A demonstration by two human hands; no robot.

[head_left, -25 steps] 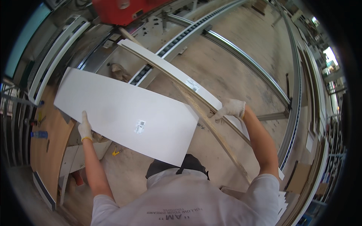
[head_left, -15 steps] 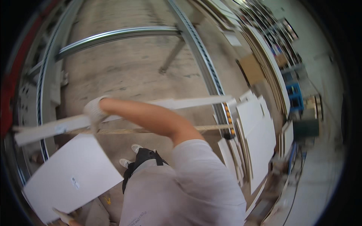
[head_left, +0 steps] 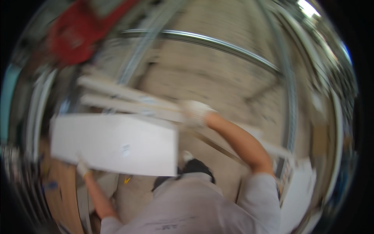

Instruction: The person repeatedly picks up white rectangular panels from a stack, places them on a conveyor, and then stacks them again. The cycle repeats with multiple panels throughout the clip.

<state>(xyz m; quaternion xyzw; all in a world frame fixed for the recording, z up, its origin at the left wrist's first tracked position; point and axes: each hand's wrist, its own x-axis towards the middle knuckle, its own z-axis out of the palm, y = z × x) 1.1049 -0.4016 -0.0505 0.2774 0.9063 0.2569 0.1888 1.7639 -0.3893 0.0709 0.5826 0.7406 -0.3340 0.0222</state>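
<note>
Two white strips [head_left: 128, 92] have spread apart beside one panel [head_left: 105, 142].

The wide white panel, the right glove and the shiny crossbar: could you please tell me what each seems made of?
Wide white panel: probably coated board, going by its smooth, flat, even white face; the core is not clear. Right glove: likely knitted fabric, matte, with faint ribbing near the wrist, though blurred. Crossbar: probably bare metal, given its bright, streaky shine.
</note>
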